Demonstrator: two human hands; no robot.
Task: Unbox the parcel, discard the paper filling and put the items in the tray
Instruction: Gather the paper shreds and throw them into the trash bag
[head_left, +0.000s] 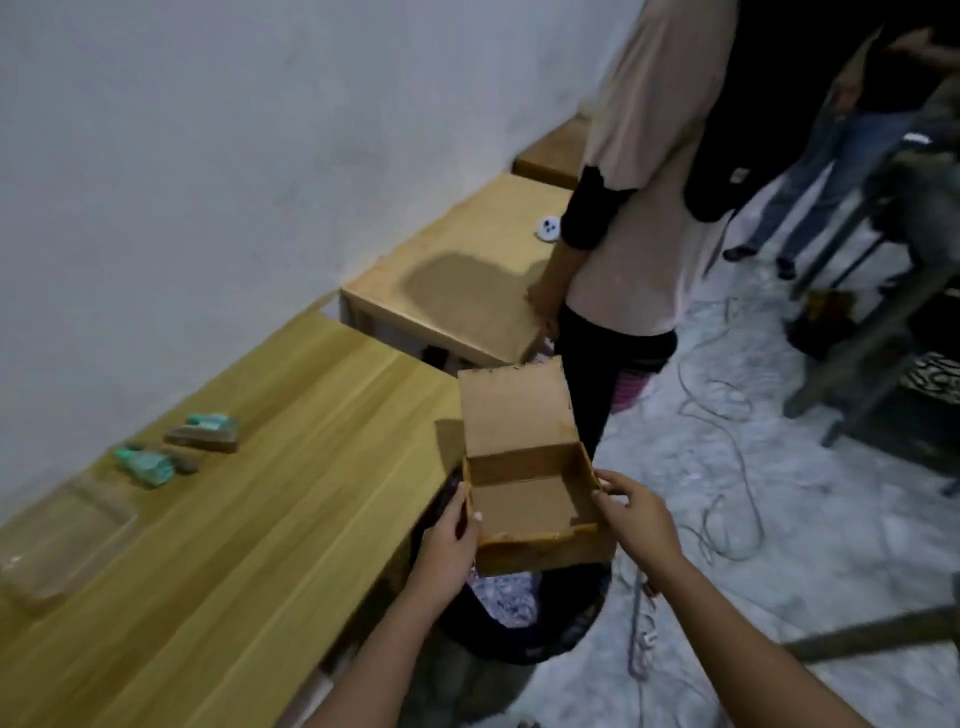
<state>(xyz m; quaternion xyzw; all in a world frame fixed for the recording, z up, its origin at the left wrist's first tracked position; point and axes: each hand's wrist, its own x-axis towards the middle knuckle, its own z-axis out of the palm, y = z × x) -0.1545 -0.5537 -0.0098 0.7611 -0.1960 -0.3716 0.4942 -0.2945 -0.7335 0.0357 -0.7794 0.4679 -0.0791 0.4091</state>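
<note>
I hold an open brown cardboard box (530, 501) with its lid flapped up; its inside looks empty. My left hand (451, 535) grips its left wall and my right hand (636, 512) grips its right wall. The box hangs over a dark bin (540, 629) holding pale crumpled paper, just off the wooden table's (249, 519) right edge. A clear plastic tray (62, 530) lies at the table's left end. Beside it on the table lie two small green-and-brown items (150, 465) (205, 432).
Another person (639, 218) stands close ahead at a second wooden table (457, 275) with a small white device (549, 228) on it. Cables (727, 467) trail over the pale floor at right. Metal furniture legs (872, 332) stand at far right. A white wall runs along the left.
</note>
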